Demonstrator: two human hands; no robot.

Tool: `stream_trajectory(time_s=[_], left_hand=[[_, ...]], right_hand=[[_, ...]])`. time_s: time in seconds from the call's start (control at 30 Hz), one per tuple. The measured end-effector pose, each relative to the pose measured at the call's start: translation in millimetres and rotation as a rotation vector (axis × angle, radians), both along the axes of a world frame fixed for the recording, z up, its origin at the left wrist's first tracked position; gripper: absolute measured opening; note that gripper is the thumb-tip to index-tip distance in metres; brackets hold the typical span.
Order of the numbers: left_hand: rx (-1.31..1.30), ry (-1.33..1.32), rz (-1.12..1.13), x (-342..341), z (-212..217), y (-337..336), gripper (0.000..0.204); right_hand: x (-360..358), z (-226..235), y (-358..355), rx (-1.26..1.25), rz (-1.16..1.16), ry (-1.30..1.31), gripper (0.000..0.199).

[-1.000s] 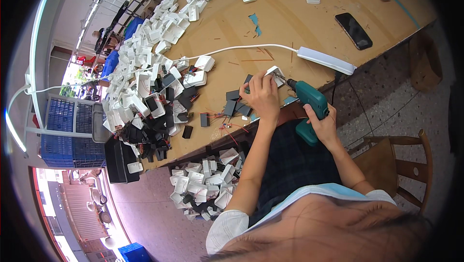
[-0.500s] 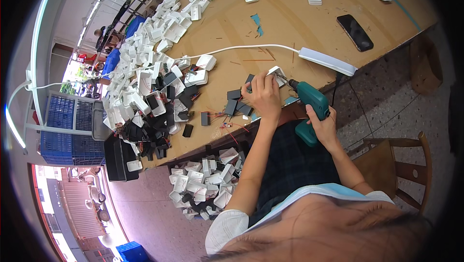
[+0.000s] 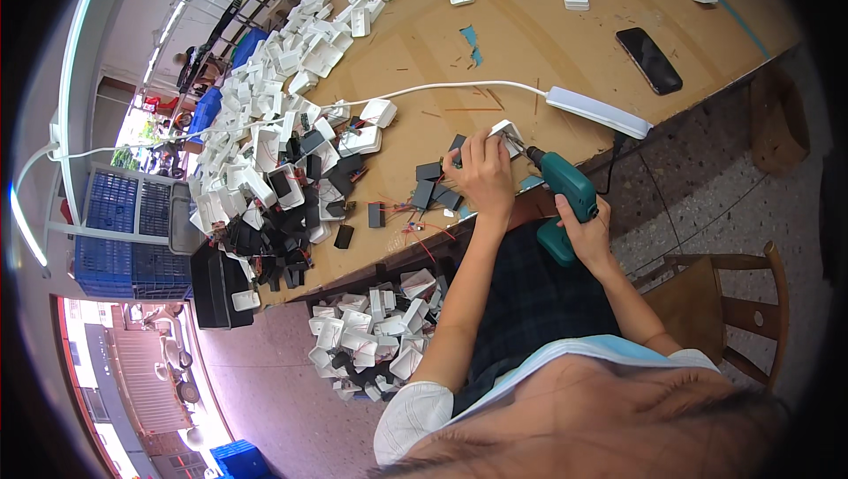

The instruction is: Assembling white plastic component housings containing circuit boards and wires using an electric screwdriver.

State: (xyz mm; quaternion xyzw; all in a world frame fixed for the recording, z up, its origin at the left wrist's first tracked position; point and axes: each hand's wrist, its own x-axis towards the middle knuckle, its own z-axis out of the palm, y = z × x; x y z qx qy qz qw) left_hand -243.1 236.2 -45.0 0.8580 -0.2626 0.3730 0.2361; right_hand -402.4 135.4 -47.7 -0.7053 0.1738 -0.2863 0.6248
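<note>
My right hand [image 3: 585,225] is wrapped round the grip of a green cordless screwdriver [image 3: 568,186]. The tool's tip points left and meets a small white plastic case [image 3: 505,136] at the table's near edge. On that case rests my left hand [image 3: 484,170], fingers bent and pressed against it, hiding much of it. What is inside the case cannot be made out. Just left of my left hand lie several black boxes [image 3: 426,192] with thin red wires.
A white power strip [image 3: 599,113] with its cable crosses the table [image 3: 565,46]. Beyond it lies a phone [image 3: 649,60]. White cases [image 3: 322,55] heap along the far left, black parts [image 3: 274,241] nearer. Under the edge stands a container of white cases [image 3: 371,333]; a wooden chair [image 3: 707,302] is at right.
My right hand and the screwdriver have shifted very slightly left. My left hand stays on the white case.
</note>
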Motion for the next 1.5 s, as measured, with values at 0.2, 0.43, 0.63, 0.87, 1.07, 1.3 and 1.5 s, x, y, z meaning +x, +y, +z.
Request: stream_trajectory(time_s=[0.2,0.43,0.63,0.87,1.07,1.3,1.5], left_hand=[[0.016,0.014,-0.019,-0.3,1.8,-1.1,0.013],[0.013,0.023,-0.064,3.9,3.3,-3.0,0.012],[0.020,0.006,-0.057,5.3,0.4,-3.8,0.011],[-0.020,0.156,-0.197,3.1,34.8,19.7,0.017],[-0.044,0.419,-0.568,19.1,79.6,88.2,0.019],[0.449,0.175,-0.740,3.8,55.9,84.6,0.021],[0.481,0.215,-0.676,-1.3,33.2,78.5,0.017]], right_hand=[[-4.6,0.6,-5.0,0.068,0.027,-0.008,0.026],[-26.1,8.7,-13.3,0.194,0.026,-0.059,0.030],[-39.3,12.8,-19.8,0.176,0.012,-0.048,0.032],[-50.8,14.7,-22.0,0.170,-0.008,-0.068,0.034],[-55.7,19.0,-25.0,0.256,-0.062,-0.092,0.029],[-51.5,20.7,-20.4,0.271,-0.016,-0.108,0.028],[-51.4,11.1,-11.5,0.226,0.032,-0.154,0.032]])
